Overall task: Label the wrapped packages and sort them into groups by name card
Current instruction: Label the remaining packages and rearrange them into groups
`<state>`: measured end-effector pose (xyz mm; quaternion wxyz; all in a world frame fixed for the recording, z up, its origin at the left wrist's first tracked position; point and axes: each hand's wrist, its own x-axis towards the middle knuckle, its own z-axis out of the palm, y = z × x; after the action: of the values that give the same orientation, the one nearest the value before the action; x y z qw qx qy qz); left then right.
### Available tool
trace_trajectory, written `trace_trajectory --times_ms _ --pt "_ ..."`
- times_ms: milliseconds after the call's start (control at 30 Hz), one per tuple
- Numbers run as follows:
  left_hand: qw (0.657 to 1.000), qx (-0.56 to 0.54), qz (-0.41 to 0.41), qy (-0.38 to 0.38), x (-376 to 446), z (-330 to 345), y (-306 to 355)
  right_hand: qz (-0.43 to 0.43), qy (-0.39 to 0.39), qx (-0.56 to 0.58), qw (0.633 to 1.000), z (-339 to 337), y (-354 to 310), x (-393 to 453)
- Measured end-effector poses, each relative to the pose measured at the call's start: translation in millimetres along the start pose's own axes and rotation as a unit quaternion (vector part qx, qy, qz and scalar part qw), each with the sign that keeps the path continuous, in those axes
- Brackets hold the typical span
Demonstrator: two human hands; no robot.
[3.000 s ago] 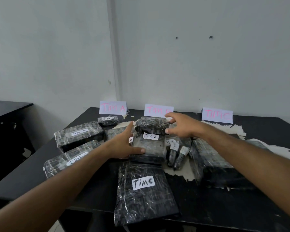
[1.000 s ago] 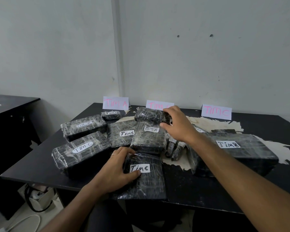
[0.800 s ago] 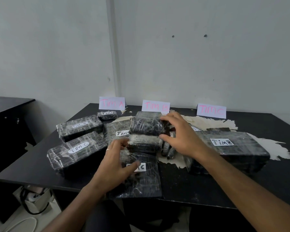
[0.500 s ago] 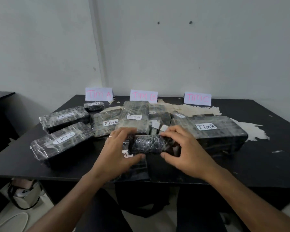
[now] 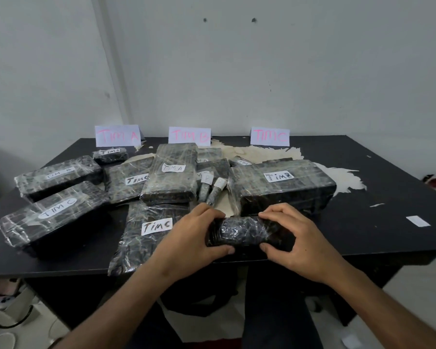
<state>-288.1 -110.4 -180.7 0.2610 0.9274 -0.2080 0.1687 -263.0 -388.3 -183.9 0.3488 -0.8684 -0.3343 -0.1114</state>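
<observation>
A small black wrapped package point(image 5: 242, 231) with no label showing sits at the table's front edge. My left hand point(image 5: 191, 238) grips its left end and my right hand point(image 5: 295, 238) grips its right end. Behind it lie labelled packages: a flat "Tim C" one point(image 5: 141, 235), a "Tim A" one point(image 5: 171, 172), a long "Tim B" box point(image 5: 282, 185) and a "Tim C" box point(image 5: 53, 217). Three name cards stand at the back: Tim A point(image 5: 117, 136), Tim B point(image 5: 189, 135), Tim C point(image 5: 269, 136).
The black table point(image 5: 375, 222) has peeled pale patches at the back right. A loose white label point(image 5: 418, 221) lies on its right side. More wrapped packages point(image 5: 58, 176) crowd the left. A white wall rises right behind the cards.
My right hand lifted the small package off the pile's top and brought it to the front edge. My left hand left the flat Tim C package and took its left end.
</observation>
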Motion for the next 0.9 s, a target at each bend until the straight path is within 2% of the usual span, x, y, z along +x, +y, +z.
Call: trace_trajectory --times_ms 300,433,533,600,767,900 --pt "0.999 -0.012 -0.050 -0.002 8.8 29.4 17.3 0.037 0.014 -0.004 0.999 -1.0 26.6 -12.8" --pt "0.997 0.033 -0.051 0.039 6.0 33.4 27.9 0.040 0.042 0.005 0.998 -2.1 31.8 -14.7" --pt "0.992 0.070 0.004 0.107 10.8 37.5 45.6 0.038 0.081 0.006 0.996 -7.1 32.9 -15.6" --pt "0.988 0.074 0.062 0.125 18.1 44.8 62.1 0.036 0.115 0.003 0.993 -14.3 35.7 -17.4" --pt "0.977 0.016 0.194 0.092 42.5 77.3 109.4 0.086 0.198 -0.037 0.976 -42.1 57.5 -31.2" --pt "0.971 -0.050 0.233 0.031 64.0 111.9 146.5 0.161 0.271 -0.103 0.944 -71.8 90.8 -50.8"
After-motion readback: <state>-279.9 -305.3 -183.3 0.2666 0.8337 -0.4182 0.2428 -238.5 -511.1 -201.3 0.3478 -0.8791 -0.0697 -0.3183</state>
